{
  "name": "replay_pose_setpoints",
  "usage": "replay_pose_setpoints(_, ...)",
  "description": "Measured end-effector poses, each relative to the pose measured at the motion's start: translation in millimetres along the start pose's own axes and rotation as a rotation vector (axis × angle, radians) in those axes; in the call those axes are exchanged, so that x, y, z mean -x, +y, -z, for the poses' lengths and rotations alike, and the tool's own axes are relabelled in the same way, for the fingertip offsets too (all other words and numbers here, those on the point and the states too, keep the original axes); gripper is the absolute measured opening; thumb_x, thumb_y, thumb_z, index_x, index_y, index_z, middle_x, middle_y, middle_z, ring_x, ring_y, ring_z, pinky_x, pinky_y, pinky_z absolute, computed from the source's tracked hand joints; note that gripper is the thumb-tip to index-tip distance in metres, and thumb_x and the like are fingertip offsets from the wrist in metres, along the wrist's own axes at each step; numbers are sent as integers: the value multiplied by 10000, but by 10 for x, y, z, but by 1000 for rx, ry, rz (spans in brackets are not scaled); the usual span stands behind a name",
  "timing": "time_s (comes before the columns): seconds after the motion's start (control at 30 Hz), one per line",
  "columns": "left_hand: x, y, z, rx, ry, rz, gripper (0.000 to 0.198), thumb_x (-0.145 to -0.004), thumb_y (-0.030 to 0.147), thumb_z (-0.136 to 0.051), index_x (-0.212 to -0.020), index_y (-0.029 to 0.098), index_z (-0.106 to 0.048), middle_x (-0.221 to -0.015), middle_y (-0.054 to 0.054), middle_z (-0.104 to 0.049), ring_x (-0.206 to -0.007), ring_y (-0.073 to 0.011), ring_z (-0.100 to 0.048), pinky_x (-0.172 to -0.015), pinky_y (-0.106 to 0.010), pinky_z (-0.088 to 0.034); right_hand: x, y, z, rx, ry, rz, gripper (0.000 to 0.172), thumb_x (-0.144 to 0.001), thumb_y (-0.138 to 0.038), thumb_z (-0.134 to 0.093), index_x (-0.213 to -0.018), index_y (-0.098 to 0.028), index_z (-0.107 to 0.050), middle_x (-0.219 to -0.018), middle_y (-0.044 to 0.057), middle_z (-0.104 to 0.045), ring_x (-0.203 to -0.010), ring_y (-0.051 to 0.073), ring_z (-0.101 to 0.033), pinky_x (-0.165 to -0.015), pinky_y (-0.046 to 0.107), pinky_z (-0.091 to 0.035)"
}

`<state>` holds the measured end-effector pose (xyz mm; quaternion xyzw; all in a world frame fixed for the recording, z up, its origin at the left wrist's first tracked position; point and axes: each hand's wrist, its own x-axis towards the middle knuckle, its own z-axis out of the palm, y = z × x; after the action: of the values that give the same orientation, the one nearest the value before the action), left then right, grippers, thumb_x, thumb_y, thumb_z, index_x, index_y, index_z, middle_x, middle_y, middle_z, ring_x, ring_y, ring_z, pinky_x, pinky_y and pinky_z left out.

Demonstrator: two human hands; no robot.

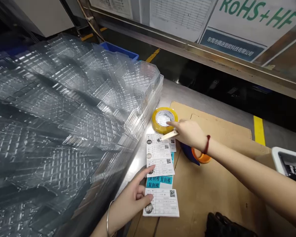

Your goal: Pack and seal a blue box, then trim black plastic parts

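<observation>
My right hand (191, 133) is closed around a slim cream tool with a dark tip (166, 136), perhaps a cutter; its kind is unclear. Its index finger reaches to the core of a yellow tape roll (154, 120). Below the roll runs a column of printed white labels (162, 168), partly overlapping, with teal stickers (165, 180) showing between them. My left hand (130, 197) has thumb and index finger spread; the thumb rests on the lowest label (165, 205), the index touches one further up. Its other fingers curl in.
Stacked clear plastic trays (88, 108) fill the left. A cardboard sheet (219, 187) covers the metal bench. Beneath my right wrist lies an orange and dark blue object (202, 157). A white bin (277, 158) is at right, something black (224, 225) at the bottom.
</observation>
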<state>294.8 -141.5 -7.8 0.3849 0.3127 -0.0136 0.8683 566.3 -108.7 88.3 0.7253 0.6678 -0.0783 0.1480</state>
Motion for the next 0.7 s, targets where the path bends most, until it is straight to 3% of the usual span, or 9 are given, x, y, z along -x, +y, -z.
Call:
replay_pose_setpoints(0.1, -45, 106, 9, -47, 30, -27, 874, -781, 262, -699, -1536, 193, -265, -663, 59, -639, -672, -143, -650, -665, -252, -503, -130, 34, -45, 37, -14, 38, 348, -833, -70, -553, -1109, -182, -734, -863, 121, -748, -851, 271, -694, -647, 307, -411)
replay_pose_setpoints(0.33, -276, 343, 17, -82, -2, -25, 923, -698, 168, -651, -1522, 113, -238, -780, -8, -698, -713, -142, -654, -644, -234, -489, 13, 166, 133, -41, 36, -81, 503, -813, -40, -533, -1288, -166, -639, -1044, 119, -769, -891, 286, -716, -649, 310, -415)
replay_pose_setpoints(0.4, -377, 380, 33, -107, 19, -57, 922, -670, 159, -632, -1514, 114, -265, -908, -49, -692, -677, -122, -627, -588, -216, -468, 31, 122, 148, -49, 40, -91, 489, -828, -52, -535, -1295, -166, -627, -1056, 119, -767, -895, 285, -717, -652, 308, -416)
replay_pose_setpoints(0.47, -451, 401, 47, -154, 45, -111, 900, -649, 152, -615, -1499, 128, -320, -1167, -126, -627, -669, -95, -603, -553, -209, -459, 24, 33, 108, -32, 19, -49, 453, -842, -65, -535, -1272, -169, -631, -1023, 116, -769, -880, 283, -715, -643, 307, -409)
replay_pose_setpoints(0.53, -465, 383, 55, -240, 88, -171, 870, -646, 143, -601, -1486, 153, -376, -1379, -168, -484, -638, -56, -555, -525, -203, -448, 14, -82, 31, 4, -31, 11, 385, -839, -45, -520, -1178, -158, -664, -930, 116, -765, -838, 280, -710, -629, 311, -396)
replay_pose_setpoints(0.6, -391, 303, 55, -351, 157, -218, 851, -677, 136, -583, -1502, 207, -387, -1465, -159, -415, -588, -31, -499, -508, -204, -441, 29, -198, -39, 27, -73, 42, 330, -837, -30, -514, -1111, -134, -664, -862, 123, -749, -804, 281, -697, -637, 322, -398)
replay_pose_setpoints(0.7, -118, 61, 36, -468, 293, -244, 812, -765, 153, -561, -1538, 288, -352, -1518, -134, -432, -631, -67, -550, -600, -232, -516, 145, -342, -83, -40, -30, 57, 377, -911, -159, -562, -1279, -84, -531, -913, 144, -736, -831, 295, -675, -708, 356, -441)
